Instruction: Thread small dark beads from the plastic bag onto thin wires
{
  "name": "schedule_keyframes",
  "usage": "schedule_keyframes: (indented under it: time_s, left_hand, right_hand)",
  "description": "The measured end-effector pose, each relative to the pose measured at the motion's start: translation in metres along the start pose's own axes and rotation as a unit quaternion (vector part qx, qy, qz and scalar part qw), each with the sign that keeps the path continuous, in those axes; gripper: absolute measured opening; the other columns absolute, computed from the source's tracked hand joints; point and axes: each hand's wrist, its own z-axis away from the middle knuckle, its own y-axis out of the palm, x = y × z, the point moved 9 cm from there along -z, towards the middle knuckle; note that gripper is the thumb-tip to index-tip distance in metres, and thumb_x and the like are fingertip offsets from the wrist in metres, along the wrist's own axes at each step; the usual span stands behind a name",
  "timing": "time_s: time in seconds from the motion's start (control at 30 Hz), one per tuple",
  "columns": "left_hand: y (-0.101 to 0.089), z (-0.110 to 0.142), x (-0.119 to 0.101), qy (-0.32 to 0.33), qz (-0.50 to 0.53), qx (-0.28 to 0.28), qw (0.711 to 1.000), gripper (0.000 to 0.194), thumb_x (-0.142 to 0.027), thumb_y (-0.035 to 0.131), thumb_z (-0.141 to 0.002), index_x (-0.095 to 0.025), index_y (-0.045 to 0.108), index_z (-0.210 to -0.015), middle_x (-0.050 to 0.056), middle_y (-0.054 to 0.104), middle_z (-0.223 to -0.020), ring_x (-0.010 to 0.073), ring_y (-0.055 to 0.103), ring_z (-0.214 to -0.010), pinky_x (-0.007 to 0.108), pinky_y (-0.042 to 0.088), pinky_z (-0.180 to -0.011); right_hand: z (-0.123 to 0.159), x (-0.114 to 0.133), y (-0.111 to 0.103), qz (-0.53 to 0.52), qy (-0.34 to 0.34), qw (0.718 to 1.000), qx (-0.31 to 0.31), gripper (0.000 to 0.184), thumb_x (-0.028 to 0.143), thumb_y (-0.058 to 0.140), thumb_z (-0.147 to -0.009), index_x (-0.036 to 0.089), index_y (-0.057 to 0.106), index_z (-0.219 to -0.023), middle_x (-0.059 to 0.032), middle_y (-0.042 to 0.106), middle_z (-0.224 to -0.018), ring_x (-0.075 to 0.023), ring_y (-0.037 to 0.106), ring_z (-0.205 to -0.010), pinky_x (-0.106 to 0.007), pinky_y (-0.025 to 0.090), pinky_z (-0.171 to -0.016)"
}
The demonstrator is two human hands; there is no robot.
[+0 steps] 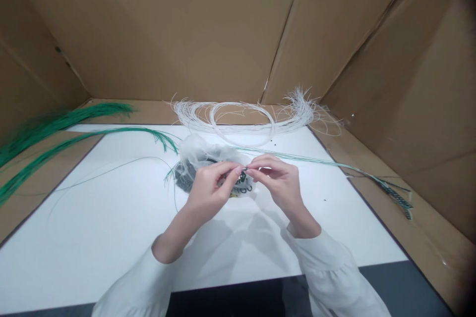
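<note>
My left hand [214, 183] and my right hand [278, 178] meet above the middle of the white board. Both pinch with thumb and fingertips at a tiny dark piece [244, 169], too small to name. Just behind and below them sits a clear plastic bag [199, 151] of small dark items, with printed lettering at its lower right. The fingers hide part of the bag. A single thin green strand [141, 159] curves in from the left and ends near the bag; whether it reaches my fingers I cannot tell.
Two bundles of green strands [74, 141] lie at the left. A coil of white strands [241, 129] lies along the back. Green strands with dark pieces at their ends [399, 198] stretch to the right. Cardboard walls [186, 29] enclose the white board [111, 237].
</note>
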Motion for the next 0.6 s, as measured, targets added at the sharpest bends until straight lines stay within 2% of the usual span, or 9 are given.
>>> schedule_keyframes:
  time_s: [0.13, 0.23, 0.33, 0.5, 0.6]
  left_hand:
    - [0.002, 0.000, 0.008, -0.033, 0.006, 0.008, 0.999, 0.020, -0.024, 0.051, -0.081, -0.015, 0.069, -0.086, 0.000, 0.062, -0.057, 0.0083, 0.047, -0.046, 0.019, 0.036, -0.044]
    - [0.002, -0.001, 0.009, -0.026, -0.005, -0.004, 1.000, 0.019, -0.026, 0.058, -0.077, -0.017, 0.070, -0.089, -0.003, 0.052, -0.047, 0.0074, 0.042, -0.043, 0.018, 0.034, -0.042]
    - [0.001, -0.002, 0.011, -0.027, 0.020, 0.000, 0.999, 0.017, -0.031, 0.063, -0.073, -0.018, 0.073, -0.080, -0.001, 0.054, -0.051, 0.0078, 0.044, -0.046, 0.019, 0.034, -0.043]
    - [0.004, -0.004, 0.021, -0.084, 0.129, 0.051, 0.987, 0.014, -0.028, 0.066, -0.071, -0.016, 0.071, -0.072, 0.003, 0.063, -0.065, 0.0101, 0.054, -0.056, 0.018, 0.041, -0.049]
    - [0.007, -0.004, 0.027, -0.112, 0.163, 0.065, 0.978, 0.012, -0.026, 0.064, -0.071, -0.014, 0.066, -0.070, 0.002, 0.062, -0.065, 0.0101, 0.054, -0.058, 0.019, 0.041, -0.051]
  right_hand:
    - [0.000, 0.004, 0.001, 0.025, -0.016, 1.000, 0.001, 0.002, 0.024, 0.069, -0.067, 0.022, 0.070, -0.068, -0.0023, 0.063, -0.069, -0.0145, 0.056, -0.065, -0.027, 0.046, -0.054]
    - [0.000, 0.005, 0.001, 0.040, -0.014, 0.999, 0.003, 0.003, 0.024, 0.068, -0.068, 0.022, 0.070, -0.067, -0.0026, 0.063, -0.068, -0.0147, 0.056, -0.064, -0.027, 0.045, -0.055]
    - [-0.001, 0.002, 0.002, 0.027, 0.008, 0.999, 0.020, 0.003, 0.024, 0.070, -0.066, 0.021, 0.069, -0.064, -0.0024, 0.063, -0.067, -0.0141, 0.055, -0.062, -0.026, 0.043, -0.053]
    - [-0.002, -0.007, 0.013, -0.063, 0.076, 0.991, 0.087, 0.007, 0.024, 0.070, -0.064, 0.020, 0.069, -0.060, -0.0013, 0.061, -0.064, -0.0116, 0.052, -0.056, -0.024, 0.042, -0.048]
    - [-0.002, -0.011, 0.016, -0.098, 0.112, 0.984, 0.097, 0.008, 0.025, 0.070, -0.063, 0.018, 0.068, -0.059, -0.0004, 0.060, -0.062, -0.0103, 0.050, -0.053, -0.024, 0.042, -0.047]
